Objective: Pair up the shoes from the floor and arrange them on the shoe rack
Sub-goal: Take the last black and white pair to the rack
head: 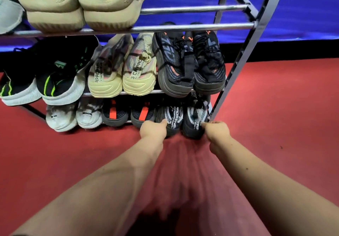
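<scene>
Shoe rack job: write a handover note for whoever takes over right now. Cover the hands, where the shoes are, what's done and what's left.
Hands: left hand grips the heel of the left black-and-white shoe; right hand grips the heel of the right black-and-white shoe.
Where: both shoes sit at the bottom shelf's right end, heels toward the person.
Done: the shoe rack holds pairs on every visible shelf. Beside these are a black-and-orange pair and a white pair.
Left: probably push this pair fully in, then check the floor beyond view.
</scene>
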A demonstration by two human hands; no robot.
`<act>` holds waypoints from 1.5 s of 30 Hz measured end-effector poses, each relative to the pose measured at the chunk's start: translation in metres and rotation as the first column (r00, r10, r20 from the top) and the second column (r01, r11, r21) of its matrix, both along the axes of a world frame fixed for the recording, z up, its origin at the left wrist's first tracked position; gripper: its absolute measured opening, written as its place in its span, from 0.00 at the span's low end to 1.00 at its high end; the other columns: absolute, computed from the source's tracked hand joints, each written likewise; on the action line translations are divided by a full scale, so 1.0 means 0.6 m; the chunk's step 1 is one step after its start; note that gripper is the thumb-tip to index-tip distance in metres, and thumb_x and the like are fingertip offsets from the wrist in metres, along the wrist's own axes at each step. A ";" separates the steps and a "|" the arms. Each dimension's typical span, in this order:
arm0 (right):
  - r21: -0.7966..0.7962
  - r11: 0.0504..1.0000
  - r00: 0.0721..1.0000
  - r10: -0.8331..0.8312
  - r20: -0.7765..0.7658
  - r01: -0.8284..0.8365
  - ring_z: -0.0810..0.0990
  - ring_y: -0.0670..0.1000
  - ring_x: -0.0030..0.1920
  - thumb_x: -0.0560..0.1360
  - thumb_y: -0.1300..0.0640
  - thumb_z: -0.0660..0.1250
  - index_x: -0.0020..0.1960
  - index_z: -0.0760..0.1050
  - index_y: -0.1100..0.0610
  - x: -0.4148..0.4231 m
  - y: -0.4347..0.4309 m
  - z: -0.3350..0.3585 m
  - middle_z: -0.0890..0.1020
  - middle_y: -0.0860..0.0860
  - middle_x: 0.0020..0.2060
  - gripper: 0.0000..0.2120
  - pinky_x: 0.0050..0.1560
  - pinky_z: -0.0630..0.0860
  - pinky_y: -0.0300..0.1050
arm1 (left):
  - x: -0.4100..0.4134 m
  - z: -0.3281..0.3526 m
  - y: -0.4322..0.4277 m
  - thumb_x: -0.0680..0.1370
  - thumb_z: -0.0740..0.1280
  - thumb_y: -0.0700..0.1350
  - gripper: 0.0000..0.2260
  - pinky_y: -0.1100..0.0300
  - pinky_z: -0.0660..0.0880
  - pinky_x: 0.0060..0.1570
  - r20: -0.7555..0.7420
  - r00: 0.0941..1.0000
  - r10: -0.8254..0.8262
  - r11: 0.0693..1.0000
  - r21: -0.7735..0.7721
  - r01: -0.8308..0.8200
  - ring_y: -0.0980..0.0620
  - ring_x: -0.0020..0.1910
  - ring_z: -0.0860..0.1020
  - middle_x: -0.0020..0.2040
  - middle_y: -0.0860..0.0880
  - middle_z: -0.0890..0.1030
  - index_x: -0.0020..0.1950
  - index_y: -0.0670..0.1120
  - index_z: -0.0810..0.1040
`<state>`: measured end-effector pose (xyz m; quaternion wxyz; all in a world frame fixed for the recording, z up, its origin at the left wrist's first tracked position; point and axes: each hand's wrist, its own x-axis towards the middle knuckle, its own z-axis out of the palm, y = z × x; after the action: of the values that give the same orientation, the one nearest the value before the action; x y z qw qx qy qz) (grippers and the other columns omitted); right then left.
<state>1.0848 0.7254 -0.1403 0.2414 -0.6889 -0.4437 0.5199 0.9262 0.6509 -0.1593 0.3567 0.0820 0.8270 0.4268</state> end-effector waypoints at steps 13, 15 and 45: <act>-0.379 0.921 0.852 -0.268 -0.450 0.090 0.80 0.55 0.22 0.76 0.62 0.66 0.57 0.72 0.67 -0.010 -0.013 -0.020 0.80 0.63 0.40 0.13 0.22 0.78 0.40 | 0.044 0.051 -0.009 0.73 0.70 0.42 0.14 0.51 0.82 0.45 0.263 0.953 0.150 0.977 0.111 -0.184 0.42 0.33 0.83 0.44 0.39 0.83 0.54 0.33 0.77; -0.356 0.929 0.839 -0.272 -0.472 0.100 0.80 0.55 0.21 0.76 0.63 0.65 0.57 0.71 0.67 -0.007 -0.004 -0.015 0.80 0.62 0.38 0.12 0.22 0.78 0.40 | 0.044 0.054 -0.003 0.74 0.68 0.41 0.12 0.59 0.82 0.35 0.322 0.936 0.142 0.968 0.155 -0.200 0.44 0.30 0.83 0.44 0.38 0.82 0.52 0.34 0.76; 0.204 0.964 0.966 0.123 0.228 -0.171 0.79 0.59 0.51 0.71 0.54 0.69 0.52 0.74 0.64 -0.017 0.030 0.026 0.81 0.59 0.49 0.16 0.48 0.72 0.46 | 0.079 0.017 0.027 0.77 0.61 0.39 0.07 0.57 0.79 0.44 0.249 0.959 0.132 0.971 0.164 -0.176 0.42 0.38 0.83 0.45 0.41 0.82 0.48 0.39 0.77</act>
<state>1.0745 0.7434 -0.1248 0.2285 -0.6744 -0.5723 0.4068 0.9736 0.6670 -0.1490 0.4090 -0.0016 0.7392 0.5350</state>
